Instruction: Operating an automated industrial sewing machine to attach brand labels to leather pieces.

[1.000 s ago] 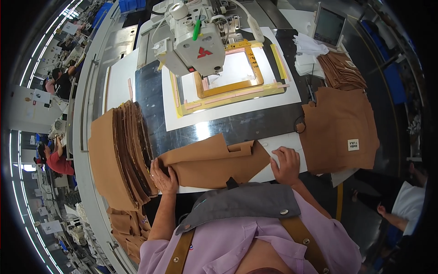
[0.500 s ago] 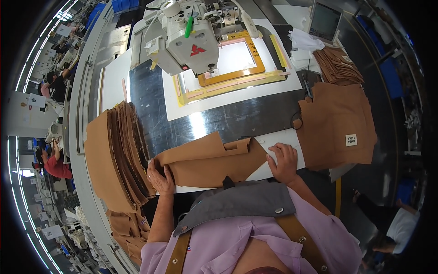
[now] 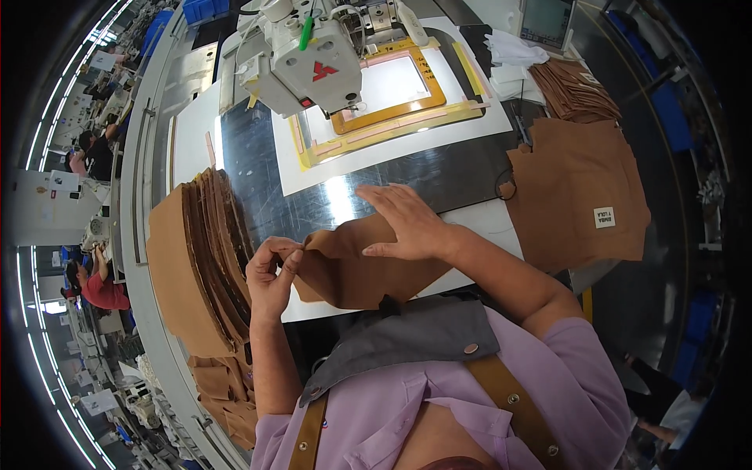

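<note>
A brown fabric piece (image 3: 345, 270) lies in front of me on a white board (image 3: 489, 227), its far side folded over and lifted at the left. My left hand (image 3: 272, 270) pinches the upper left corner of that piece between thumb and fingers. Over the right part of the cloth, my right hand (image 3: 403, 223) is open, fingers stretched out toward the left, palm down. Whether the right palm presses on the fabric or hovers just above it, I cannot tell.
Beyond the metal plate (image 3: 258, 164) stands a white sewing machine (image 3: 309, 66) with an orange clamp frame (image 3: 392, 116). A tall stack of brown fabric pieces (image 3: 192, 258) is at the left. Brown pieces with a white label (image 3: 580, 188) lie at the right, near scissors (image 3: 522, 129).
My right hand has moved left and away from me, from the white board onto the cloth. My left hand has gone from lying flat to pinching the corner, which is now raised.
</note>
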The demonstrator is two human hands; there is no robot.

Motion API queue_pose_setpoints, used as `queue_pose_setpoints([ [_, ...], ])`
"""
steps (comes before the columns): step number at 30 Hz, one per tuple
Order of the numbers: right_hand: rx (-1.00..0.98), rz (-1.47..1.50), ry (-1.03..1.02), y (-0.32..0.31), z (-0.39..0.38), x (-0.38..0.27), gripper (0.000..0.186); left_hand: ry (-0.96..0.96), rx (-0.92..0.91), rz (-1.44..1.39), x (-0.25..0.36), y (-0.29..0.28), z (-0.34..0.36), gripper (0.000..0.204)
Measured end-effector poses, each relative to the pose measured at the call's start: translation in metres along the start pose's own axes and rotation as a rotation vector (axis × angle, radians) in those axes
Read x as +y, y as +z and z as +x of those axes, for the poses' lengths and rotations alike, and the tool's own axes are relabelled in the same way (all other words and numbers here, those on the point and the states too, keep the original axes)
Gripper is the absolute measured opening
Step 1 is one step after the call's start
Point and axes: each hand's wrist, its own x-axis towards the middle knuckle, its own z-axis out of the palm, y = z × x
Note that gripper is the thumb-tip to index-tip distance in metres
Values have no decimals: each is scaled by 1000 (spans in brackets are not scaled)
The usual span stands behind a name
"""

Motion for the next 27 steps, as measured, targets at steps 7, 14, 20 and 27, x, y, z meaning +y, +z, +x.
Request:
queue_pose_setpoints([
  [7, -368, 631, 194, -48, 16, -5, 48, 261, -17, -195, 90, 10, 8, 16],
  [14, -4, 579, 202, -127, -33, -7, 18, 249, 141, -23, 67, 13, 12, 13],
  [20, 190, 486, 128, -202, -50, -54, 20, 460, 296, -58, 104, 21, -3, 19],
  [27, 348, 302, -67, -242, -41, -70, 16, 640, 441, 171, 125, 18, -17, 17],
])
